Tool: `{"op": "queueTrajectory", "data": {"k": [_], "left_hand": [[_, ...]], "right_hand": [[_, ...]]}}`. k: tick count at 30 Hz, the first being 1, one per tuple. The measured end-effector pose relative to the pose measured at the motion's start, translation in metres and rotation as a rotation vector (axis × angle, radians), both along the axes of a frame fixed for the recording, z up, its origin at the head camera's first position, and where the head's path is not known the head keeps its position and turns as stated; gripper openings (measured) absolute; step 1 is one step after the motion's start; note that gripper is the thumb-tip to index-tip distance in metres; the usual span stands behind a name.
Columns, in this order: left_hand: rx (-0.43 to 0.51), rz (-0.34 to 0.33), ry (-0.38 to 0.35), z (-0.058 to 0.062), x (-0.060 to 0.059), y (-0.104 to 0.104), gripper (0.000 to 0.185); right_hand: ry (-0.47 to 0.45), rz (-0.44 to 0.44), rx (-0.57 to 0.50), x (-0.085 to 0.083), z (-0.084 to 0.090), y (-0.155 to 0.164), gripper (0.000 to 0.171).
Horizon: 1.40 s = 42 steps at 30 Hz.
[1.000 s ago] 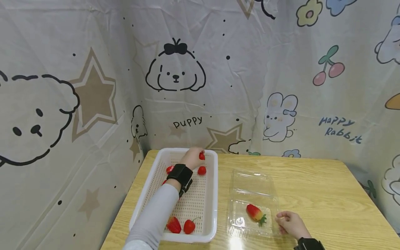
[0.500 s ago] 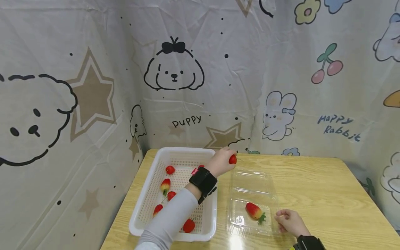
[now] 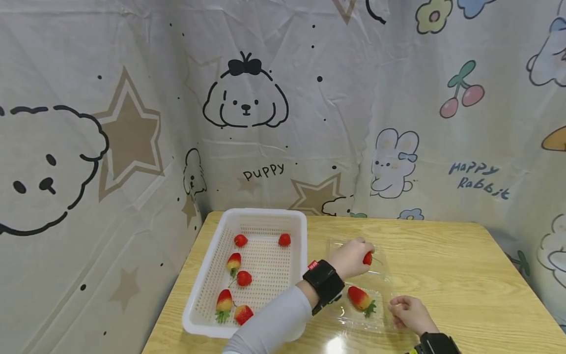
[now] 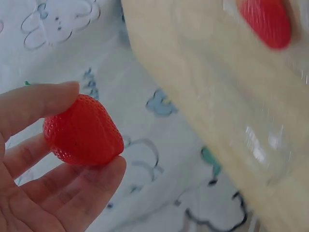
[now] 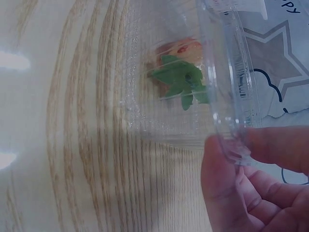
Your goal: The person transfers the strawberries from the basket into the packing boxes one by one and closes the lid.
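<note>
The left hand [image 3: 351,256] pinches a small strawberry [image 4: 83,131] between thumb and fingers above the open clear clamshell box [image 3: 359,290] near the table's front edge. The right hand [image 3: 409,314] pinches its rim, seemingly steadying it.

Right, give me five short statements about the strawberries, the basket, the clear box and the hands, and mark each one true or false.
1. The left hand pinches a strawberry above the clear plastic box. True.
2. The clear plastic box holds no fruit. False: one strawberry with green leaves lies in it.
3. The right hand pinches the rim of the clear plastic box. True, as the right wrist view shows.
4. The white basket holds only two strawberries. False: six lie in it.
5. The white basket stands to the right of the clear plastic box. False: it stands to its left, on the wooden table.
</note>
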<state>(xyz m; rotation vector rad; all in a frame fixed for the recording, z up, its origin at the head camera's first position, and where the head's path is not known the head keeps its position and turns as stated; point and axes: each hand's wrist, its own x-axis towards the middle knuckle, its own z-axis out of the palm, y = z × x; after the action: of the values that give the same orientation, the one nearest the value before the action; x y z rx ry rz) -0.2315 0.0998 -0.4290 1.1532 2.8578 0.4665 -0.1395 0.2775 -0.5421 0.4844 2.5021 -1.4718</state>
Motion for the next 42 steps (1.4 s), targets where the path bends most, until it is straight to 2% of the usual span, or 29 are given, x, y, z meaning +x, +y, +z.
{"op": "queueTrajectory", "data": {"k": [7,11,16,22,28,34,38,42], "left_hand": [[-0.109,0.000,0.033,-0.031,0.009,0.019,0.031],[-0.124,0.013,0.021,-0.051,0.010,0.020,0.026],[-0.130,0.065,0.067,-0.071,0.009,0.014,0.015],[-0.134,0.112,0.139,-0.082,0.011,0.011,0.013],[-0.180,0.157,0.128,-0.090,0.015,0.012,0.014],[-0.178,0.231,0.165,-0.099,0.022,0.014,0.006],[-0.173,0.250,0.178,-0.105,0.026,0.012,0.006],[-0.161,0.256,0.156,-0.109,0.028,0.009,0.007]], "right_hand": [[0.012,0.000,-0.008,-0.001,-0.001,-0.002,0.016],[0.020,0.013,-0.003,0.000,-0.001,-0.002,0.016],[0.013,0.001,-0.007,0.000,-0.001,-0.003,0.016],[0.012,-0.001,-0.017,0.000,-0.002,-0.001,0.016],[0.006,-0.007,-0.025,0.000,-0.002,0.001,0.016],[0.008,-0.012,-0.033,0.001,-0.001,0.000,0.017],[0.005,-0.012,-0.029,0.001,-0.001,0.000,0.017],[0.002,-0.009,-0.032,0.002,0.000,0.000,0.017]]}}
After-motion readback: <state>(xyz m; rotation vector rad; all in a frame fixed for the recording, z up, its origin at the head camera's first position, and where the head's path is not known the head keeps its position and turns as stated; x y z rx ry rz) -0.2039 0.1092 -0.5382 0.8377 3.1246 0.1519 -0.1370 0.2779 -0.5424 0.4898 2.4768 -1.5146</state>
